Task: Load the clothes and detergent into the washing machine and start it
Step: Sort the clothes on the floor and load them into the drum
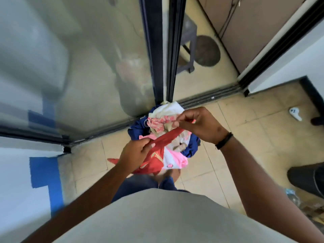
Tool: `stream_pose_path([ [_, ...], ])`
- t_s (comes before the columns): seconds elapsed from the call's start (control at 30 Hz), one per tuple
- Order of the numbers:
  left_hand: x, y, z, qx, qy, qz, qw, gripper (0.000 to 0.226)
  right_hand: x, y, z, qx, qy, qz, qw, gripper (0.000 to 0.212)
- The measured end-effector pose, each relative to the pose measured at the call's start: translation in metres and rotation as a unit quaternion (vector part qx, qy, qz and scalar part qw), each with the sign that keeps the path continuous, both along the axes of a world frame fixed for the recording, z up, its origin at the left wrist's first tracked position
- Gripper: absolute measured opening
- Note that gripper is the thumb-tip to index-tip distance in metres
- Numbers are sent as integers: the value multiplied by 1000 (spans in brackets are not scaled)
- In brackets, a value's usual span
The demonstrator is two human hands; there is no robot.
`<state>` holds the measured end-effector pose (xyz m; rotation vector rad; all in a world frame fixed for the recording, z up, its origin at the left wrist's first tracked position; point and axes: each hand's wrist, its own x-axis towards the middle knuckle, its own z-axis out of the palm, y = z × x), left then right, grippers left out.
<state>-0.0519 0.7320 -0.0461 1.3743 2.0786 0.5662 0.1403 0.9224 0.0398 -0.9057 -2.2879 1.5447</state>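
Observation:
I look straight down at a bundle of clothes [168, 137] held at waist height: a red garment [154, 160], pink and white pieces, a red-patterned cloth [157, 122] and dark blue fabric [137, 126] underneath. My left hand [135, 155] grips the red garment at the bundle's near side. My right hand [198, 125] pinches the red-patterned cloth at the top; a black band sits on that wrist. No washing machine or detergent is in view.
A glass sliding door [87, 67] with a dark frame [170, 50] and floor track stands just ahead. Beyond it are a stool [187, 46] and a round mat [206, 50]. A white object [295, 113] lies on the tiles at right; a dark bin [306, 179] stands near right.

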Motion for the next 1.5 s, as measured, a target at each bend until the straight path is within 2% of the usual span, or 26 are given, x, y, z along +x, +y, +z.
stream_pose_path([
  [0.07, -5, -8, 9, 6, 6, 25, 1000, 39, -6, 0, 15, 30, 1, 16, 999, 3],
  [0.1, -7, -12, 13, 4, 6, 34, 999, 37, -9, 1, 20, 35, -15, 42, 998, 8],
  [0.17, -9, -18, 20, 13, 3, 45, 999, 30, -15, -1, 21, 95, -84, 101, 987, 26],
  [0.2, -9, -21, 25, 25, 3, 50, 998, 28, -18, -3, 17, 148, -124, 122, 974, 27],
  [0.27, -10, -25, 35, 50, -4, 60, 997, 25, -22, -7, 10, 218, -172, 125, 953, 18],
  [0.33, -14, -33, 43, 61, -9, 77, 995, 17, -24, -15, 9, 238, -186, 89, 949, 11],
  [0.43, -23, -49, 46, 37, 23, 96, 994, 17, -27, -27, 26, 280, -115, 11, 953, 8],
  [0.53, -37, -78, 35, -40, 53, 95, 993, 13, -35, -40, 55, 323, -28, -28, 946, 13],
  [0.6, -47, -102, 27, -69, 47, 113, 990, 7, -36, -41, 70, 340, -4, -61, 938, 17],
  [0.73, -68, -138, 27, -9, 28, 183, 983, 6, -27, -41, 90, 374, -3, -106, 921, 15],
  [0.8, -78, -142, 34, 19, 12, 233, 972, 7, -25, -40, 99, 389, 7, -119, 913, 14],
  [0.87, -84, -139, 41, 48, -3, 289, 956, 11, -24, -30, 97, 366, -61, -126, 920, 8],
  [1.0, -78, -121, 77, 170, -29, 428, 887, 9, -27, -8, 85, 326, -138, -159, 922, 16],
  [1.07, -69, -109, 96, 218, -45, 462, 858, 12, -32, 3, 76, 302, -212, -113, 922, 23],
  [1.1, -64, -103, 105, 237, -47, 460, 855, 13, -35, 8, 72, 287, -257, -84, 919, 25],
  [1.17, -57, -92, 117, 257, -33, 434, 863, 13, -41, 13, 67, 270, -302, -55, 913, 24],
  [1.27, -48, -75, 129, 254, -7, 374, 892, 8, -61, 11, 63, 299, -313, 2, 902, 15],
  [1.33, -40, -61, 134, 247, 1, 328, 912, 6, -78, 3, 66, 312, -265, 55, 911, 31],
  [1.4, -34, -48, 138, 244, 7, 286, 927, 6, -97, -10, 76, 293, -152, 136, 934, 46],
  [1.47, -27, -36, 142, 250, 17, 261, 932, 6, -116, -29, 93, 209, -62, 251, 943, 43],
  [1.5, -24, -32, 145, 260, 24, 260, 930, 6, -123, -40, 100, 176, -45, 292, 939, 37],
])
